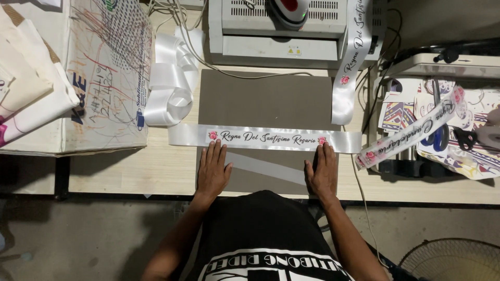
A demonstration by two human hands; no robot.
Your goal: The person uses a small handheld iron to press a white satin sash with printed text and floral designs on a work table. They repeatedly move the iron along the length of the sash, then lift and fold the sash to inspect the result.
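A white satin sash (265,138) with script lettering and pink roses lies flat on a grey mat (265,99), its long axis running left to right across the wooden table (130,171). The left hand (212,171) and right hand (323,174) press flat, fingers together, just below its ends. A loose ribbon bundle (169,86) sits beyond, left.

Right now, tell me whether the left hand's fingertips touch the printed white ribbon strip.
Touching. The head view shows the left hand flat on the grey mat, its fingertips overlapping the lower edge of the white ribbon strip with no gap.
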